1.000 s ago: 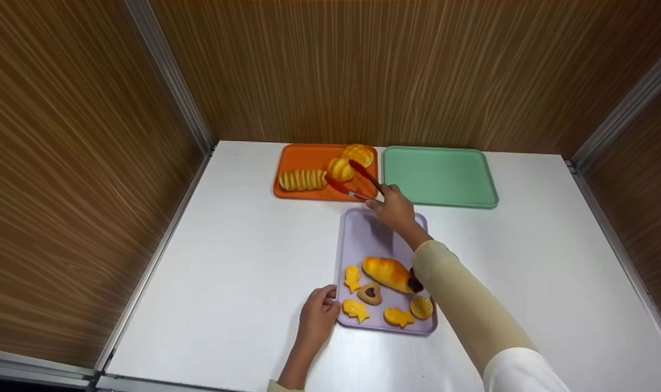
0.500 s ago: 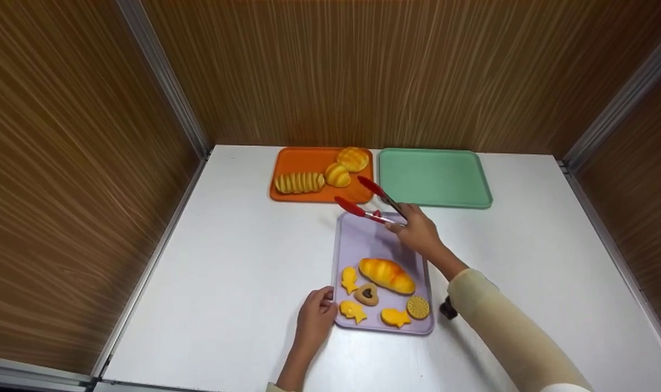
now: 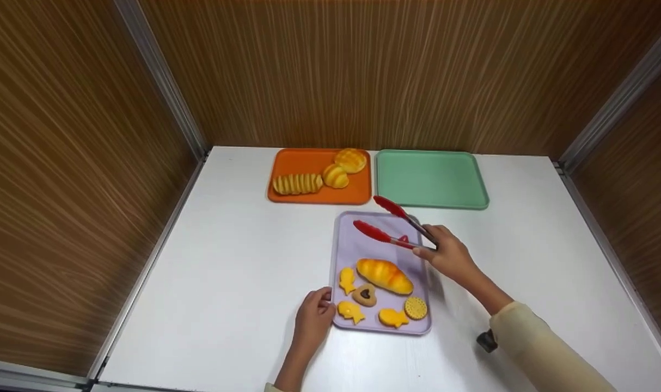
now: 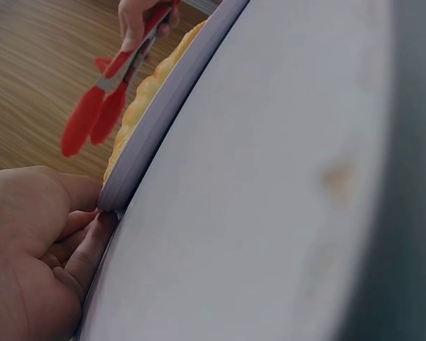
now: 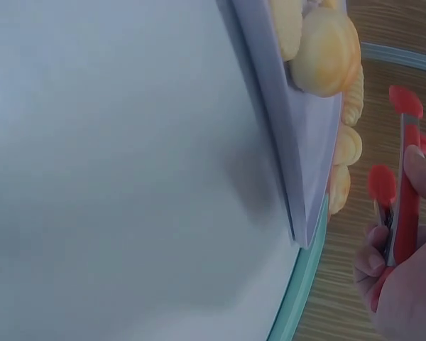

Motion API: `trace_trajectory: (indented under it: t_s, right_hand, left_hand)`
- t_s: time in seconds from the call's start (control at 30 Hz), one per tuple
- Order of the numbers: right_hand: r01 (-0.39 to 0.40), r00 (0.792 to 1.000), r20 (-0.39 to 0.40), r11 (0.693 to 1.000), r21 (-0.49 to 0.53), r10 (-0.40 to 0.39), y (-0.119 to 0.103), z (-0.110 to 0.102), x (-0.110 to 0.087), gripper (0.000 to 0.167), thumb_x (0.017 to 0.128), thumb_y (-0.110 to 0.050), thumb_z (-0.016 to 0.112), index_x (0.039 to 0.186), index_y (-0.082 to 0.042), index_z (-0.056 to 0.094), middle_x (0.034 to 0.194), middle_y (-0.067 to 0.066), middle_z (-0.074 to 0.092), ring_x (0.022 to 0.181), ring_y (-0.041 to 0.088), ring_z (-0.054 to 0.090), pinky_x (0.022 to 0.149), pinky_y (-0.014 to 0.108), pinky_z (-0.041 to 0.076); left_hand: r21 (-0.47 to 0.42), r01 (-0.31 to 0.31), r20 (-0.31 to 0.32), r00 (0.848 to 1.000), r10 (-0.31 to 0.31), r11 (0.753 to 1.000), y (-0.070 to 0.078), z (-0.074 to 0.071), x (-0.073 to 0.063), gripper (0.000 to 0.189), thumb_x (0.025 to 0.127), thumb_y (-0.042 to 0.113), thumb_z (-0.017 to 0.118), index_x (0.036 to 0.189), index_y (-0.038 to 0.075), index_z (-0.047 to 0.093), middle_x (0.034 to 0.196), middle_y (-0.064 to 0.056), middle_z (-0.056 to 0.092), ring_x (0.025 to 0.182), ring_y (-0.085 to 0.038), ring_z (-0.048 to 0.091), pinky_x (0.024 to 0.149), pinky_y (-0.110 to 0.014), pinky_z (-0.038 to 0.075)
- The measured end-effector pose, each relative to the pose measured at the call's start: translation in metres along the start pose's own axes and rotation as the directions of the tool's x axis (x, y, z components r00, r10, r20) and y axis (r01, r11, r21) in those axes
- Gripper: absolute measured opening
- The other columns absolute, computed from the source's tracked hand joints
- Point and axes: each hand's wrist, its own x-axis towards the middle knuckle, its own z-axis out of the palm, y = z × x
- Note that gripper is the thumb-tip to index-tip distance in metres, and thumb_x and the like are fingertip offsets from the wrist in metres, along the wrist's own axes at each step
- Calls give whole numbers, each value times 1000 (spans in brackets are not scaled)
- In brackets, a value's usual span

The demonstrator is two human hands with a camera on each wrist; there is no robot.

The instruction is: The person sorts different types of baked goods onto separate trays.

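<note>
My right hand [image 3: 451, 255] grips a pair of red-tipped tongs [image 3: 387, 237] above the far part of a lilac tray [image 3: 344, 231]. The tongs' tips stand apart with nothing between them, as the right wrist view also shows. At the tray's near left corner, my left hand [image 3: 313, 318] pinches the rim between thumb and fingers [image 4: 92, 241]. On this tray lie an oblong bread roll [image 3: 385, 276], a heart-centred cookie [image 3: 365, 294], a round cracker [image 3: 415, 308] and three yellow fish-shaped pieces, one [image 3: 393, 317] near the front edge.
Behind, an orange tray [image 3: 298, 158] carries a ridged loaf [image 3: 298, 184], a small striped bun [image 3: 336, 177] and a round bun [image 3: 350, 160]. To its right lies a bare green tray [image 3: 431, 177]. Wood-patterned panels [image 3: 330, 71] enclose the white table [image 3: 227, 261].
My right hand has drawn the tongs back and to the right, from over the orange tray's buns to above the lilac tray. The left hand keeps its place at the rim.
</note>
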Motion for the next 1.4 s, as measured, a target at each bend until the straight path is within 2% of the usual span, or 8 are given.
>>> trace_trajectory:
  t_s: [0.23,0.37,0.47,0.57,0.8,0.93,1.17,1.4]
  right_hand:
    - [42,999,32,999,-9,-41,12,-22,-27,65,88,-29,78,142,-4,54,131,16,59,108,38,55,98,56,50]
    - [68,997,40,997,-45,-66,20,-35,-40,64,87,-30,79,140,-3,56,128,15,61,99,33,55,84,43,51]
    - [79,996,51,995,-61,-75,25,-43,-49,64,86,-30,80,139,-4,57,124,13,62,92,29,54,73,32,45]
    - [92,994,65,994,-63,-88,30,-49,-58,64,85,-29,81,138,-4,58,120,11,62,88,24,51,69,27,41]
    - [144,986,100,987,-75,-136,43,-49,-75,62,81,-30,84,135,-7,61,118,6,64,85,17,51,71,27,41]
    - [130,985,126,987,-99,-117,49,-48,-83,63,80,-33,84,134,-9,63,119,4,65,90,18,52,74,29,43]
    - [95,985,155,984,-149,-72,55,-44,-89,62,81,-38,82,135,-13,64,123,-1,65,98,17,55,82,35,48]
    - [125,986,125,979,-162,-106,58,-41,-91,54,82,-30,83,130,-12,68,121,-1,68,99,14,58,84,37,51]
  left_hand:
    - [1,6,1,1000,-6,1000,1,0,-1,32,93,9,65,125,6,66,106,-1,65,93,-11,59,82,-24,56]
    - [-2,7,2,1000,-7,1000,0,-1,0,32,93,9,65,125,6,66,106,-1,64,93,-11,59,82,-24,56]
    - [-6,1,1,1000,-1,1000,-1,-1,1,31,93,9,65,124,6,66,105,-1,64,92,-10,59,81,-24,55]
    - [-8,-10,-6,1000,10,1000,-1,-1,1,31,92,8,65,123,5,67,104,-2,65,91,-10,59,80,-24,55]
    - [15,-9,-19,1000,9,1000,-1,0,1,30,92,9,65,122,6,67,104,0,64,91,-9,59,80,-23,55]
    - [2,8,-10,1000,-7,1000,0,0,0,31,93,10,65,124,7,67,106,0,64,93,-10,59,81,-23,55]
    - [3,3,-10,1000,-3,1000,0,-1,1,31,93,9,65,124,6,67,105,-1,64,93,-11,59,82,-24,55]
    - [4,19,-8,1000,-19,1000,1,0,0,32,93,10,64,125,6,66,107,-1,65,95,-11,59,84,-25,55]
